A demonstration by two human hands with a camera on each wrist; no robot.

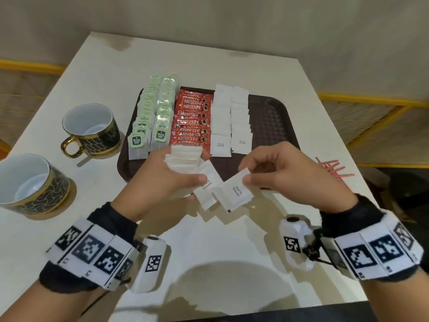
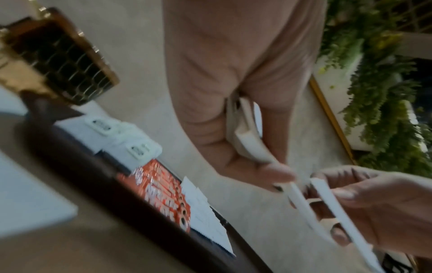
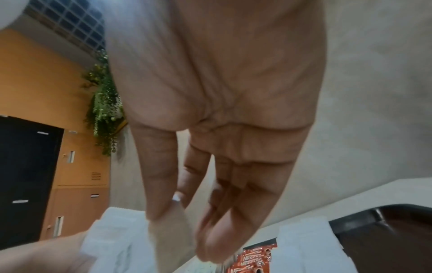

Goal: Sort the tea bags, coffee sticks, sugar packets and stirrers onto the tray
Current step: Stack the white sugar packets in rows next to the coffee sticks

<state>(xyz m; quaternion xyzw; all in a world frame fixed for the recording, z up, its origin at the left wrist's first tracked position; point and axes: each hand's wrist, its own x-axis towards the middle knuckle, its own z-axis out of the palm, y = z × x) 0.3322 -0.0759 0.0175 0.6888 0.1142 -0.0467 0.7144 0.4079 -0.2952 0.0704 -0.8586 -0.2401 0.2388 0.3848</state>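
A dark brown tray (image 1: 271, 117) holds two rows of green tea bags (image 1: 153, 117), a column of red coffee sticks (image 1: 192, 119) and two columns of white sugar packets (image 1: 229, 119). My left hand (image 1: 171, 173) grips a stack of sugar packets (image 1: 185, 156) above the tray's near edge, with one packet (image 1: 206, 187) sticking out under the thumb. My right hand (image 1: 274, 173) pinches a single sugar packet (image 1: 234, 191) by its top corner, just right of the stack. Red stirrers (image 1: 334, 169) lie on the table right of the tray.
Two black-and-gold cups stand left of the tray, one (image 1: 92, 129) close to it and one (image 1: 30, 184) at the table's near left. The tray's right part (image 1: 274, 135) is bare. The white table (image 1: 209, 252) ends in front of my wrists.
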